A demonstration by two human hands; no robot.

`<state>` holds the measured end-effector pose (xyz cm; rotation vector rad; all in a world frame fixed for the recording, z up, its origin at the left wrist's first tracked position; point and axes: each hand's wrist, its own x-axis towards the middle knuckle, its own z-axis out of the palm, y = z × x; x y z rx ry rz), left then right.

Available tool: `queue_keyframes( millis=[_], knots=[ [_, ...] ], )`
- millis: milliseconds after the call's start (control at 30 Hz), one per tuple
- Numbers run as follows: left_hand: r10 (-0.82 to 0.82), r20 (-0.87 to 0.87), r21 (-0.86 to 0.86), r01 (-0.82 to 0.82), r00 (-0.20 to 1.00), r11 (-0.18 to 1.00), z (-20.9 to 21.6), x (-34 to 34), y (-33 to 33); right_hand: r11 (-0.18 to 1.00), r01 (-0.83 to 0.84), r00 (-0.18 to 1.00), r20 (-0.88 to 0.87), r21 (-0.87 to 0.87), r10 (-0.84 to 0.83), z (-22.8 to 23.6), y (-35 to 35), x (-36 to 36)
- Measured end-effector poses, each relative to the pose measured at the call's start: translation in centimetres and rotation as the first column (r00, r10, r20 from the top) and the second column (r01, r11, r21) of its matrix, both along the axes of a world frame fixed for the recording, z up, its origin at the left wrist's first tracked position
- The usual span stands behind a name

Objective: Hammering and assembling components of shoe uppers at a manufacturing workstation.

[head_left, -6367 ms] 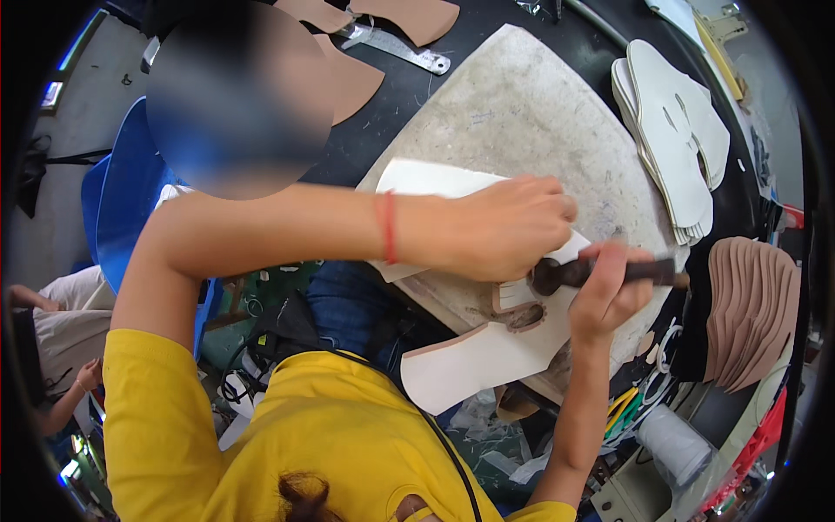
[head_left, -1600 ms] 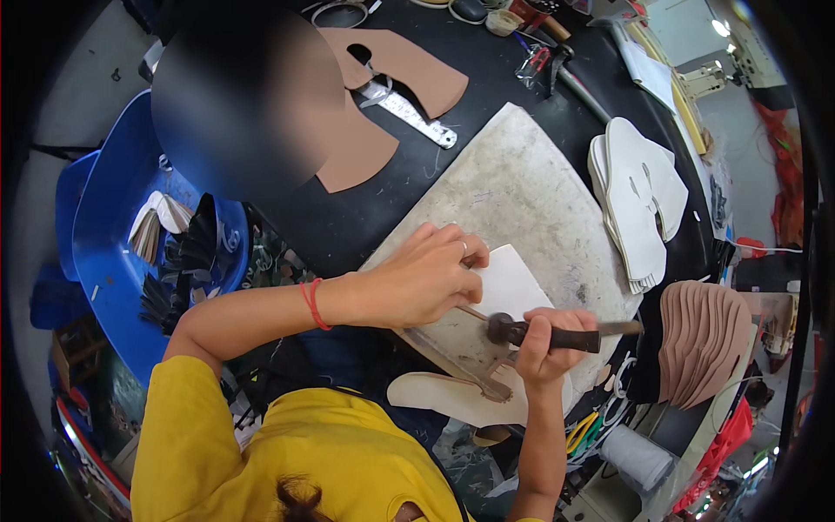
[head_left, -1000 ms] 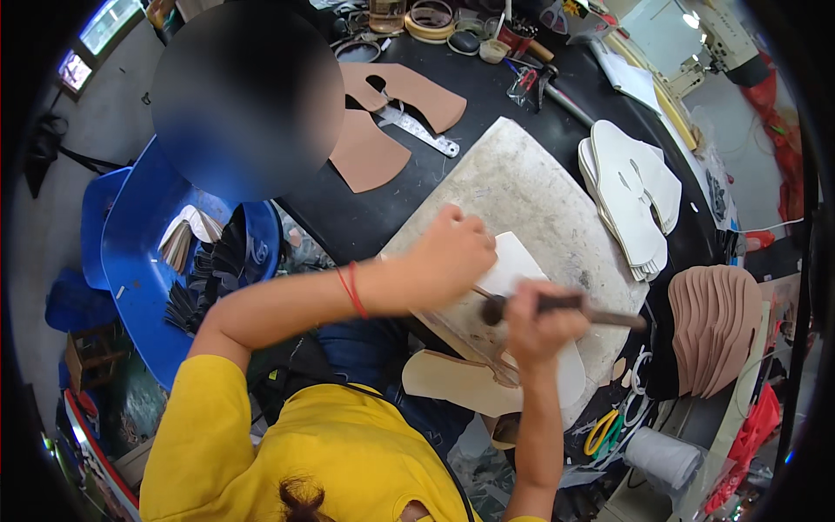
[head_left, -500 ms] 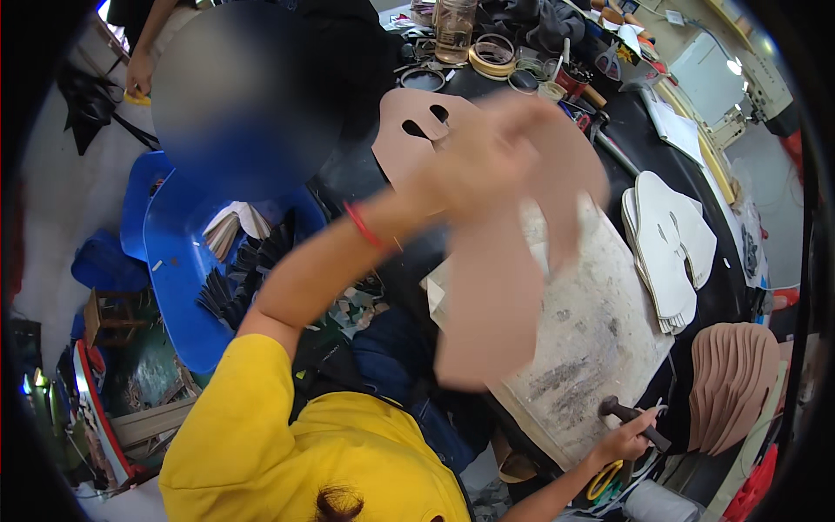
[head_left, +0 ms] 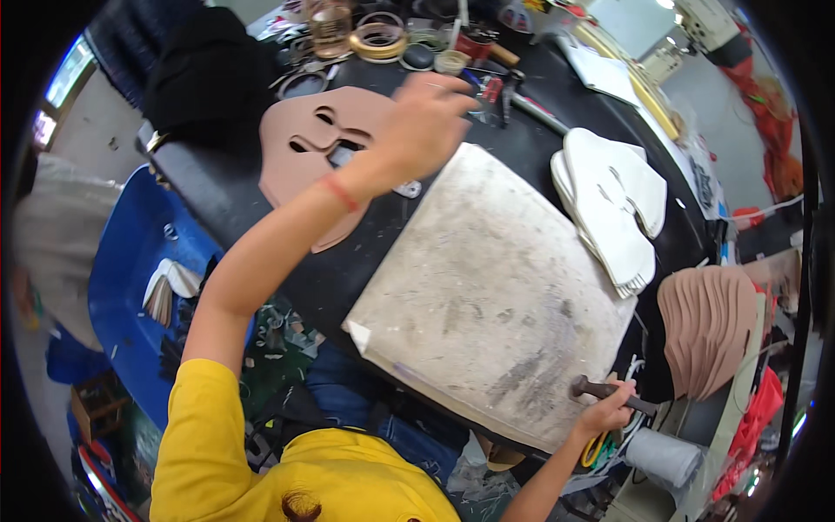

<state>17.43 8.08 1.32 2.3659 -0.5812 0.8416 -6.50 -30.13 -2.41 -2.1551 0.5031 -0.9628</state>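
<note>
My right hand (head_left: 607, 412) is closed round a dark hammer (head_left: 591, 388) at the near right corner of a worn, stained pale board (head_left: 487, 296). The hammer's round face is toward the board. My left hand (head_left: 426, 124), slightly blurred, is raised beyond the board's far left corner with fingers stretched out, apparently holding nothing. Beneath and beside that forearm, tan shaped pieces (head_left: 287, 178) with cut-out slots lie on the black table, partly hidden by my wrist. A small pale piece (head_left: 407, 189) lies near the board's far left edge.
White shaped pieces (head_left: 609, 187) lie stacked right of the board, with a fanned stack of tan pieces (head_left: 709, 331) nearer me. Tape rolls (head_left: 378, 39), a jar (head_left: 330, 26) and tools crowd the far side. A blue tub (head_left: 130, 296) stands left; a thread spool (head_left: 663, 457) sits near right.
The tan piece that my left hand carried over the board now lies to its left, let go. The view has shifted. My right hand keeps the hammer.
</note>
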Motion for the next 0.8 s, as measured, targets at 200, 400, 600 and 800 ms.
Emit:
queue_keyframes(
  millis=[200,400,600,800],
  knots=[
    [-0.339,-0.200,-0.185,0.304,0.919,0.934,-1.9,9.1,-17.3,0.982,0.103,0.992,0.090,-0.156,-0.089,-0.3,1.7,-0.7],
    [0.134,-0.328,0.351,-0.011,0.935,0.936,-0.9,10.8,-21.8,0.913,0.130,0.991,0.074,-0.386,-0.110,0.2,1.5,-0.9],
    [-0.149,-0.116,0.010,0.152,0.982,0.988,2.6,9.4,-22.5,0.912,0.113,0.993,0.075,-0.395,-0.090,0.2,1.1,-0.8],
    [-0.409,-0.415,-0.225,0.344,0.813,0.912,12.3,1.2,-10.2,0.926,0.063,0.996,0.089,-0.372,-0.033,-0.1,1.3,-0.4]
  ],
)
